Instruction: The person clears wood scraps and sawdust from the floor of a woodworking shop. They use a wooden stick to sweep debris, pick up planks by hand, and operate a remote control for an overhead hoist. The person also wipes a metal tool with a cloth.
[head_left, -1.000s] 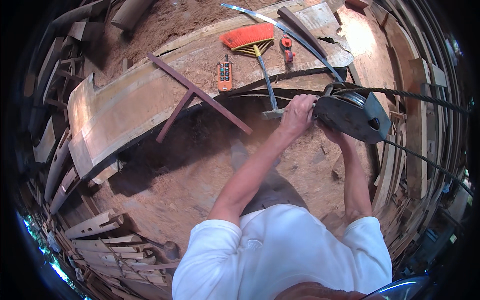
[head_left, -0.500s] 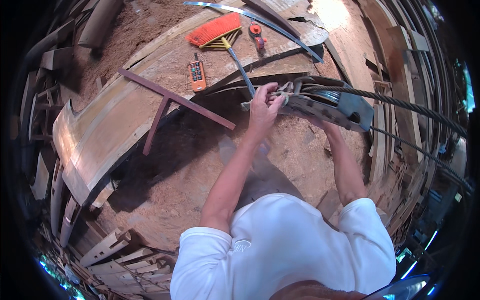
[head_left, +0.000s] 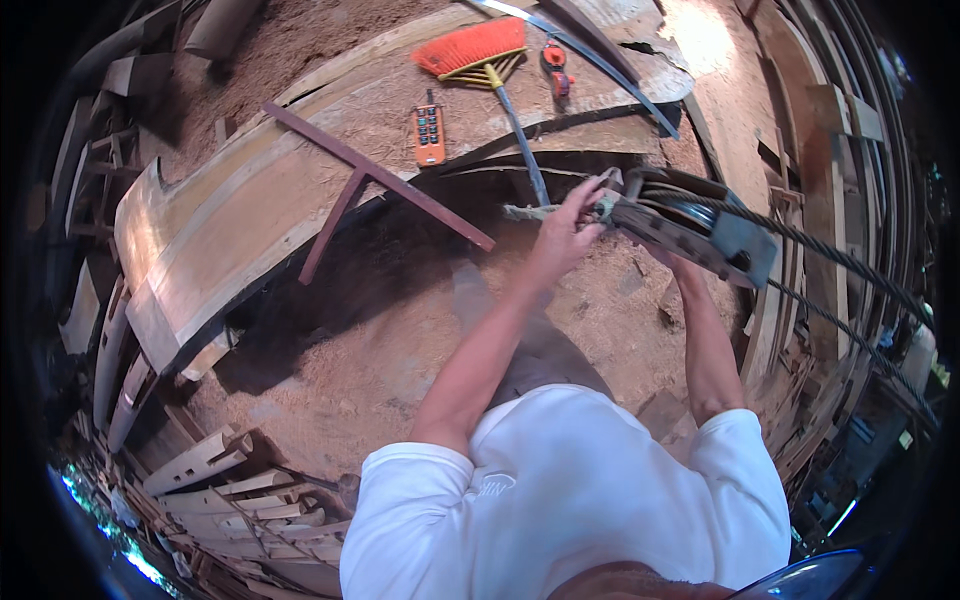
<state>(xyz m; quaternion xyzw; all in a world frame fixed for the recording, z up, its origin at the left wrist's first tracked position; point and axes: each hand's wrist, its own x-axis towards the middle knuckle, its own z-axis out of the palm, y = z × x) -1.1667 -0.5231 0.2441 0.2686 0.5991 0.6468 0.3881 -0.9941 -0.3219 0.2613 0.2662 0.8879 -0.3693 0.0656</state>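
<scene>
A metal pulley block point(head_left: 748, 246) with a grooved wheel hangs at arm's length in front of me, right of centre. A thick wire cable point(head_left: 845, 258) runs from it toward the right. My left hand point(head_left: 572, 228) is closed at the block's near-left end, fingers pinching a frayed, pale rope point(head_left: 528, 212) tied there. The rope's loose end sticks out to the left. Beneath the block, my right hand point(head_left: 662, 254) supports its underside; most of its fingers are hidden behind the metal.
A large wooden slab point(head_left: 250, 205) lies ahead, bearing an orange broom point(head_left: 470, 50), an orange remote control point(head_left: 430, 138), an orange-and-black reel-like tool point(head_left: 557, 76) and a metal strip point(head_left: 590, 58). A T-shaped wooden piece point(head_left: 375, 174) overhangs its near edge. Timber offcuts point(head_left: 205, 462) are piled around.
My view has shifted, so the slab and tools appear farther right and higher. Both hands stay on the pulley block, which now sits slightly lower and farther right in the picture.
</scene>
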